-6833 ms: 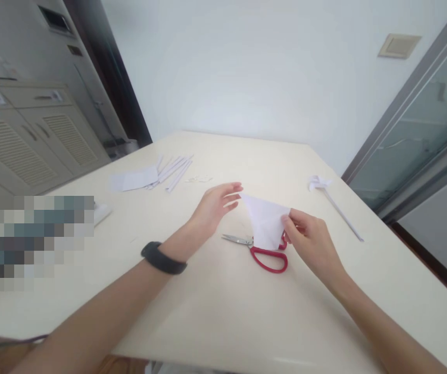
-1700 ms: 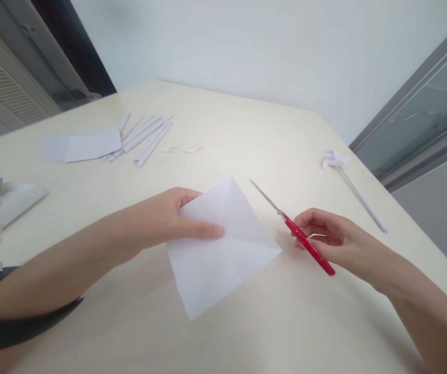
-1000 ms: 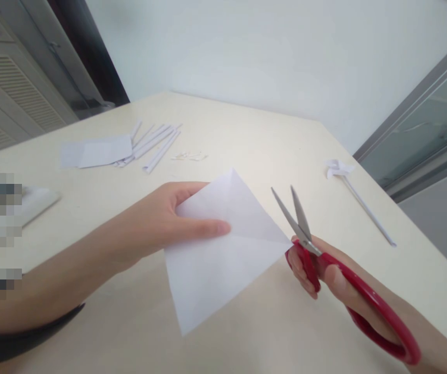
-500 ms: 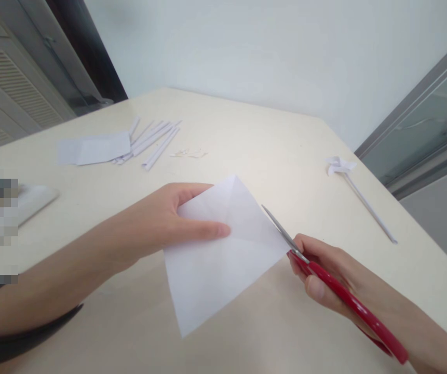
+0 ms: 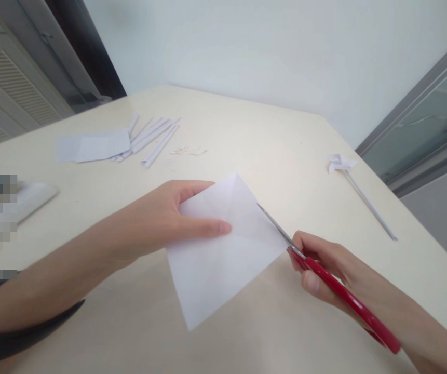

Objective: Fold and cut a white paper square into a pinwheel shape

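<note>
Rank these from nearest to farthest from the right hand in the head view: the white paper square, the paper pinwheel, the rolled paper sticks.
From the right hand, which holds the red scissors:
1. White paper square, just to its left, with the blades at its corner.
2. Paper pinwheel, beyond it, near the table's right edge.
3. Rolled paper sticks, far left at the back of the table.

Cream counter (image 5: 254,130) with a paper pinwheel (image 5: 340,163) at its right edge, and way across from the pinwheel a bunch of rolled paper sticks (image 5: 153,137), flat paper sheets (image 5: 94,146) and tiny scraps (image 5: 189,151).
</note>
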Demonstrator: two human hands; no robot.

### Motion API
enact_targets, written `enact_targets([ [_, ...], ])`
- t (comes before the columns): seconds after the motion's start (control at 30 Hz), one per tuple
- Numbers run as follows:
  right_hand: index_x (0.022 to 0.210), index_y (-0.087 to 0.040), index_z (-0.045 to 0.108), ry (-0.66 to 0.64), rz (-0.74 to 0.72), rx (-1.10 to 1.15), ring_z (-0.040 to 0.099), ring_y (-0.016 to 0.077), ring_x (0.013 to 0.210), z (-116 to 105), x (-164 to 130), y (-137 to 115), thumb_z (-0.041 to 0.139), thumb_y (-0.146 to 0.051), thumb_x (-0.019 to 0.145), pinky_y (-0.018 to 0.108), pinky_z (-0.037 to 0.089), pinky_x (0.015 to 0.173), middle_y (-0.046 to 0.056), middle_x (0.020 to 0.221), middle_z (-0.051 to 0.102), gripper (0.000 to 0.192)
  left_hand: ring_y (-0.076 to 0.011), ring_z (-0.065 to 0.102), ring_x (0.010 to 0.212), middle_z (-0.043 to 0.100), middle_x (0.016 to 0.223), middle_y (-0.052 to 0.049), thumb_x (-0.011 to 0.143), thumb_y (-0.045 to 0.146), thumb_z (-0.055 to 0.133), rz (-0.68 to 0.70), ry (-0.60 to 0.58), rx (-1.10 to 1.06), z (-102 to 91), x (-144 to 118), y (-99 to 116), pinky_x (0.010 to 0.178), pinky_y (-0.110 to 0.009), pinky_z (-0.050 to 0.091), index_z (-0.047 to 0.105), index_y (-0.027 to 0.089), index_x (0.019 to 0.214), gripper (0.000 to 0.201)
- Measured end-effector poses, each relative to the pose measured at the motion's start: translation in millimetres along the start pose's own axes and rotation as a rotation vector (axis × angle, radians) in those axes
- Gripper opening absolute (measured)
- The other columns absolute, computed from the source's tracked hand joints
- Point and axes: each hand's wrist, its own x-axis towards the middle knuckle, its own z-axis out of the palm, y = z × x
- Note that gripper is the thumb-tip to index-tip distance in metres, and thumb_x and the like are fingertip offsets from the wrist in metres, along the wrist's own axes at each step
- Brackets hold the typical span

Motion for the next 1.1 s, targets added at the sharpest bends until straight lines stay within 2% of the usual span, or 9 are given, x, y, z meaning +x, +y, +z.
enact_targets([
  [0.17,0.076,-0.022,0.039,0.014,0.005,0.036,0.038,0.0124,0.06,0.8,-0.8,4.7,0.045,-0.06,0.084,0.025,0.032,0.053,-0.002,0.071,0.043,0.039,-0.0197,0.071,0.067,0.073,0.072,0.007,0.069,0.016,0.064,-0.024,-0.038,0.053,0.0,-0.1,3.0,0.05,-0.019,0.055,0.066,0.024,0.097,0.03],
  [0.37,0.076,-0.021,0.039,-0.002,0.004,0.036,0.039,0.0117,0.061,-0.6,3.4,0.4,0.046,-0.06,0.083,0.025,0.032,0.055,-0.002,0.072,0.044,0.041,-0.0173,0.071,0.068,0.074,0.075,0.008,0.068,0.01,0.065,-0.056,-0.068,0.01,-1.0,-1.7,6.5,0.052,-0.018,0.056,0.066,0.026,0.095,0.032],
  [0.67,0.076,-0.021,0.039,-0.007,0.027,0.047,0.037,0.011,0.061,0.3,3.9,0.0,0.047,-0.064,0.08,0.024,0.031,0.055,-0.003,0.072,0.042,0.043,-0.0194,0.071,0.068,0.074,0.076,0.006,0.069,0.015,0.065,-0.076,-0.048,0.002,0.0,0.0,4.2,0.052,-0.022,0.057,0.064,0.024,0.1,0.033],
  [0.9,0.073,-0.021,0.04,0.008,-0.002,0.051,0.036,0.011,0.057,-0.2,6.8,2.1,0.052,-0.062,0.078,0.024,0.03,0.049,-0.003,0.069,0.041,0.043,-0.0211,0.071,0.067,0.074,0.076,0.006,0.067,0.019,0.066,-0.033,-0.015,-0.005,1.1,-0.8,-1.2,0.051,-0.023,0.057,0.065,0.026,0.099,0.033],
  [1.1,0.071,-0.021,0.039,0.013,-0.001,0.073,0.034,0.0104,0.054,-0.3,8.8,4.0,0.055,-0.059,0.078,0.023,0.029,0.045,-0.003,0.065,0.038,0.042,-0.0189,0.071,0.067,0.074,0.074,0.006,0.068,0.015,0.065,-0.083,-0.02,0.024,0.5,-1.5,4.2,0.05,-0.021,0.056,0.063,0.025,0.101,0.034],
])
